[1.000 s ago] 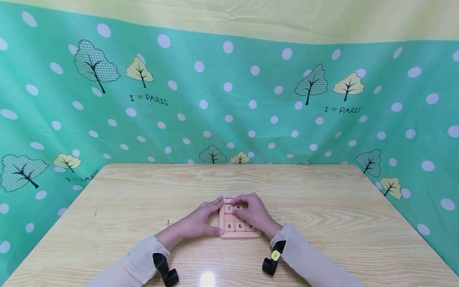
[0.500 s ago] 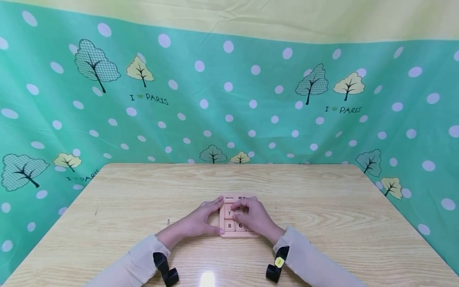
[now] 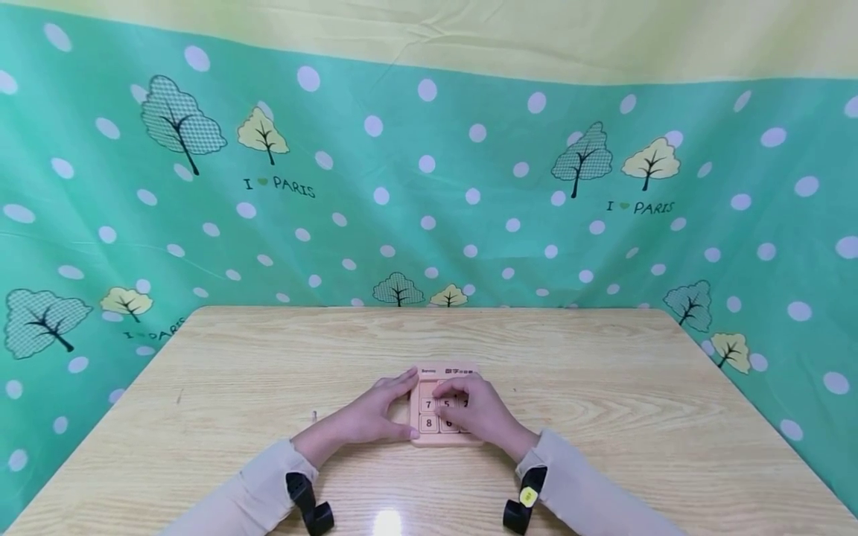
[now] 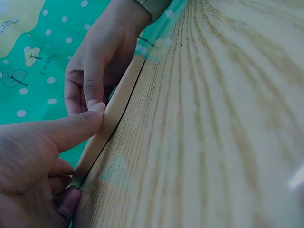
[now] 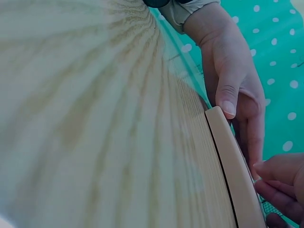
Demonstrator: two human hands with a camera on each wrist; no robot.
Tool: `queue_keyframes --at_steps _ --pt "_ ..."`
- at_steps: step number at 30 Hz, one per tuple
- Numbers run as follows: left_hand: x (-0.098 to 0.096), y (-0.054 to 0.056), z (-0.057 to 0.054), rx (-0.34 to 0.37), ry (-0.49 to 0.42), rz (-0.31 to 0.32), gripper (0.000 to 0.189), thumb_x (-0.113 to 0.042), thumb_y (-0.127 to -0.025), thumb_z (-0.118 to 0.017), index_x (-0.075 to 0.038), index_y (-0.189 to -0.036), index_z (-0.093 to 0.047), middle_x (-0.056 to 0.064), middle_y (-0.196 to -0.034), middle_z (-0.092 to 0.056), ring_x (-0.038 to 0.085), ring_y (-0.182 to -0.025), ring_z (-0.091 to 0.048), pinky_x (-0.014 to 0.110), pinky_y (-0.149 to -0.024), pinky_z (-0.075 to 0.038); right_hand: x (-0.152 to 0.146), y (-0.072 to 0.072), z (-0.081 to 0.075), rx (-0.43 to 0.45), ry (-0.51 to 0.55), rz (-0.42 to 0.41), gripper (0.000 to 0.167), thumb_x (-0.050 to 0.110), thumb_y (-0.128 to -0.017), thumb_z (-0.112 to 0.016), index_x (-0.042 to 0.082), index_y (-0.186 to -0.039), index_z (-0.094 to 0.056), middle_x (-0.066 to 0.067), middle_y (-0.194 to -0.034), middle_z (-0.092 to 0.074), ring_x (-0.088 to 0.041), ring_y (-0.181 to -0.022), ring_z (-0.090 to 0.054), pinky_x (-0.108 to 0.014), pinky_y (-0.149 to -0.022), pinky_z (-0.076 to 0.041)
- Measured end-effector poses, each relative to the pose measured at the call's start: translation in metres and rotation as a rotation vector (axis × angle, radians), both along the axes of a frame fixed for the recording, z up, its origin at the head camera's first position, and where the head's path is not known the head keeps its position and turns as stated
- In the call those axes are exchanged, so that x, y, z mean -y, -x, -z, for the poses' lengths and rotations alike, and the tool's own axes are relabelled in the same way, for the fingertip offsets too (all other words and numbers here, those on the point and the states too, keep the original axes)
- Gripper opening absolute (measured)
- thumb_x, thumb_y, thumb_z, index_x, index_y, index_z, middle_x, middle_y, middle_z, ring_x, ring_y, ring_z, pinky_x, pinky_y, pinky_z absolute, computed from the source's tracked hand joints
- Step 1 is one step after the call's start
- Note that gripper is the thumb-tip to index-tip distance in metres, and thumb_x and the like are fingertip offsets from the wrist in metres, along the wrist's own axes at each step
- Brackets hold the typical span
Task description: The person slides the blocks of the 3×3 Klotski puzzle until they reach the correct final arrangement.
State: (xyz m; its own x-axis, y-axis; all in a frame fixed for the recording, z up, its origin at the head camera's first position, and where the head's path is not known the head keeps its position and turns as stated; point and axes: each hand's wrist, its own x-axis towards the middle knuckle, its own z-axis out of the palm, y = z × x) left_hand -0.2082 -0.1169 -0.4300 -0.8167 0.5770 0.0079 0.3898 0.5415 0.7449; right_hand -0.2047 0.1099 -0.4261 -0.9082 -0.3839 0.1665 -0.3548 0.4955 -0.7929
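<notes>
A pink sliding number puzzle lies flat on the wooden table. My left hand grips its left side, thumb at the near corner and fingers at the far one. Seen from the left wrist, the left thumb presses on the puzzle's pale side edge. My right hand is over the tiles, its bent index finger and thumb pinching the 7 tile, in the middle row of the left column. Above that tile is a gap; below it sits the 8 tile. The right hand hides several tiles.
The light wood table extends around the puzzle. A green dotted curtain printed with trees hangs behind it. Black wrist cameras, one on the left and one on the right, are strapped over the sleeves.
The right hand has drawn toward the person, and the 7 tile has slid from the top row to the middle row. The gap is now at top left. My left hand has stayed put.
</notes>
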Motion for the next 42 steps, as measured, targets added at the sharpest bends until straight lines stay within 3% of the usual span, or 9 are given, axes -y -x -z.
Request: queue_keyframes --at_steps 5,16,21,30,36,42 --pt "-0.001 -0.001 -0.001 -0.002 -0.006 0.003 0.092 -0.038 -0.075 -0.077 -0.001 -0.145 -0.031 0.007 -0.156 -0.019 0.031 -0.139 -0.023 0.051 -0.112 -0.021 -0.006 0.001 0.000 0.024 -0.001 0.029 0.018 0.013 -0.081 -0.071 0.013 -0.099 -0.072 0.003 -0.096 -0.061 -0.016 -0.090 -0.048 -0.030 -0.079 -0.042" --pt "-0.001 -0.001 -0.001 -0.001 -0.011 -0.008 0.093 -0.038 -0.074 -0.078 -0.002 -0.146 -0.031 0.007 -0.156 -0.019 0.031 -0.139 -0.023 0.050 -0.113 -0.021 -0.017 0.014 0.003 -0.011 0.028 0.133 0.018 0.003 -0.079 -0.071 0.012 -0.094 -0.073 0.001 -0.100 -0.067 -0.015 -0.085 -0.050 -0.027 -0.075 -0.042" --pt "-0.001 -0.001 0.001 0.004 -0.006 -0.011 0.092 -0.038 -0.075 -0.077 -0.002 -0.146 -0.031 0.006 -0.157 -0.019 0.029 -0.138 -0.023 0.050 -0.112 -0.021 -0.019 0.018 0.004 -0.009 0.033 0.129 0.019 0.000 -0.079 -0.070 0.011 -0.095 -0.072 0.001 -0.099 -0.068 -0.013 -0.083 -0.053 -0.023 -0.072 -0.044" --pt "-0.001 -0.001 -0.001 0.006 -0.007 -0.007 0.092 -0.037 -0.075 -0.077 -0.002 -0.146 -0.030 0.006 -0.157 -0.019 0.030 -0.139 -0.023 0.050 -0.112 -0.021 -0.018 0.019 0.002 0.007 0.031 0.143 0.023 -0.003 -0.078 -0.067 0.011 -0.094 -0.072 0.002 -0.099 -0.066 -0.016 -0.092 -0.051 -0.031 -0.081 -0.042" --pt "-0.002 0.000 -0.002 0.010 -0.006 -0.010 0.092 -0.036 -0.075 -0.078 -0.002 -0.146 -0.030 0.006 -0.157 -0.018 0.030 -0.139 -0.022 0.050 -0.113 -0.020 -0.018 0.019 0.001 0.002 0.046 0.126 0.022 -0.004 -0.077 -0.067 0.009 -0.094 -0.072 -0.001 -0.100 -0.068 -0.015 -0.085 -0.054 -0.023 -0.071 -0.044" --pt "-0.001 0.000 -0.002 0.010 -0.002 -0.010 0.092 -0.037 -0.075 -0.078 -0.002 -0.146 -0.030 0.006 -0.157 -0.018 0.030 -0.139 -0.022 0.050 -0.113 -0.020 -0.014 0.019 0.001 0.007 0.035 0.137 0.022 -0.002 -0.077 -0.068 0.009 -0.095 -0.073 -0.002 -0.103 -0.070 -0.020 -0.100 -0.059 -0.035 -0.087 -0.046"
